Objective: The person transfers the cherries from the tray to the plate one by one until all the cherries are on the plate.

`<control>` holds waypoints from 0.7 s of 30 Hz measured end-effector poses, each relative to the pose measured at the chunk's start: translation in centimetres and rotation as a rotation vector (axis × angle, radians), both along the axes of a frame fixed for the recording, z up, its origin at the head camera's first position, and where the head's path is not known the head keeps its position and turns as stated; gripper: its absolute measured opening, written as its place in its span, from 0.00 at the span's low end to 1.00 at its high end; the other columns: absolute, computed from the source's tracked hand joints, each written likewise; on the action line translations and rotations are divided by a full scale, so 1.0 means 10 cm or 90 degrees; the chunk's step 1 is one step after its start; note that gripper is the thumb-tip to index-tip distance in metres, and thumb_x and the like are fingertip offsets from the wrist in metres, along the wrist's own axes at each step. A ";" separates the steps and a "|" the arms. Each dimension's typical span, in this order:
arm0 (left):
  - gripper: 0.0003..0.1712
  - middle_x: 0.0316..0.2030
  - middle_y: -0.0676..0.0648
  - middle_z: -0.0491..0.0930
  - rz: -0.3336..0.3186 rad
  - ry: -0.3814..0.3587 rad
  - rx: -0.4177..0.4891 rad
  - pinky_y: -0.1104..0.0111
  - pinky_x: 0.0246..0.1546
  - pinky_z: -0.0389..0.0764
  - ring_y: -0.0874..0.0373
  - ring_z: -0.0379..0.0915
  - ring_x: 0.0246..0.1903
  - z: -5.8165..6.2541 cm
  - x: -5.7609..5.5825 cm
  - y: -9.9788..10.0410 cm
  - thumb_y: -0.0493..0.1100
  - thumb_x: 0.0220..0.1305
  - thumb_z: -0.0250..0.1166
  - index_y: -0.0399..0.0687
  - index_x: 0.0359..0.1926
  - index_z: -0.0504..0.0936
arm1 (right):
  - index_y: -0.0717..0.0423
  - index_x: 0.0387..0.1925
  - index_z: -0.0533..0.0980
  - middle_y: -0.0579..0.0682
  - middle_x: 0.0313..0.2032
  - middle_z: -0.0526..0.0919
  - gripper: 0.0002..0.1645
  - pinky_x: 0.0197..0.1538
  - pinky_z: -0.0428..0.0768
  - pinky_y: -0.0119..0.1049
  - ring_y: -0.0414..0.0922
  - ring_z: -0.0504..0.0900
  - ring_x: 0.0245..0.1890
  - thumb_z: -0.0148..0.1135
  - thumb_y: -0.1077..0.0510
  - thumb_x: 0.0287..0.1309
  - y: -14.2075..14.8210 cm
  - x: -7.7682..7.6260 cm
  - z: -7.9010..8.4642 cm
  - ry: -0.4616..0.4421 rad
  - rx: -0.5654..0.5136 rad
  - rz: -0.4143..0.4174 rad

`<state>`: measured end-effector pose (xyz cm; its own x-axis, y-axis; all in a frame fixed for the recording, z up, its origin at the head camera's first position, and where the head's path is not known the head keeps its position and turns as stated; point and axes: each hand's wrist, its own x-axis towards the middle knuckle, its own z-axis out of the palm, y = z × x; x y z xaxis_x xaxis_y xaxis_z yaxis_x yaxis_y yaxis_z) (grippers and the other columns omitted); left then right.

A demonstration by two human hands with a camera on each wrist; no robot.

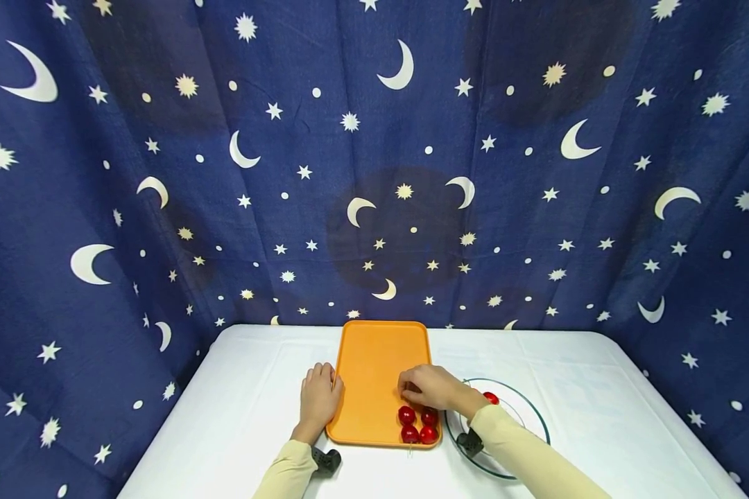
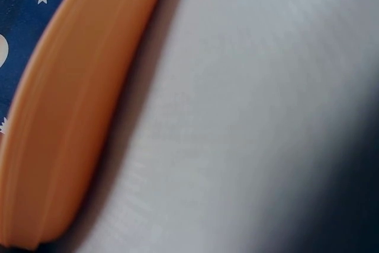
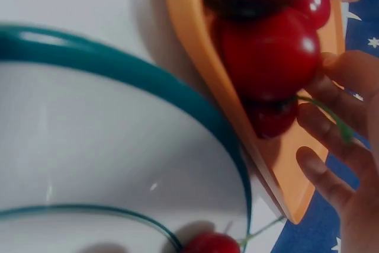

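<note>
In the head view, an orange tray (image 1: 381, 360) lies on the white surface (image 1: 268, 388), and four red cherries (image 1: 410, 434) sit together in its near right corner. The right hand (image 1: 433, 386) is over the tray, just beyond these cherries, with its fingers bent downward; the left hand (image 1: 318, 400) rests at the left edge of the tray, its fingers relaxed and close together. To the right, partly under the right forearm, stands a clear glass bowl (image 1: 524, 409) with another cherry (image 1: 490, 398) inside. In the left wrist view, the side of the tray is seen against the surface, but the left hand does not show, so its fingers cannot be told from there. In the right wrist view, the right fingers (image 3: 323, 173) are spread slightly beside the nearest cherry, whose green stem (image 3: 320, 106) passes across them; I see no pinch, and I cannot tell if a fingertip touches the fruit. In my judgement, the step in hand is to settle this cherry beside its neighbours. To do it well, the fingers should free the stem first and lift gently, because round fruit may roll, while the left hand can steady the tray.
</note>
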<state>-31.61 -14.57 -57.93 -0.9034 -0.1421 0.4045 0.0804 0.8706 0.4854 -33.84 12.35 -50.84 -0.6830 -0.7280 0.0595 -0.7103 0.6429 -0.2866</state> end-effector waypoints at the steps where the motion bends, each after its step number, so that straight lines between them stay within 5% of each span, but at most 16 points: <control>1: 0.12 0.28 0.50 0.63 0.000 -0.002 -0.001 0.62 0.35 0.60 0.54 0.59 0.31 0.00 0.00 0.00 0.43 0.67 0.61 0.48 0.29 0.69 | 0.50 0.38 0.83 0.37 0.31 0.83 0.07 0.40 0.78 0.28 0.31 0.72 0.30 0.64 0.52 0.67 0.01 0.00 0.02 0.005 -0.006 0.001; 21: 0.11 0.27 0.50 0.63 0.004 0.043 -0.014 0.64 0.34 0.58 0.55 0.59 0.30 0.01 0.02 0.00 0.41 0.65 0.63 0.48 0.28 0.69 | 0.47 0.41 0.83 0.37 0.36 0.86 0.04 0.46 0.81 0.34 0.34 0.78 0.36 0.65 0.55 0.67 0.17 -0.09 0.14 0.134 -0.099 0.009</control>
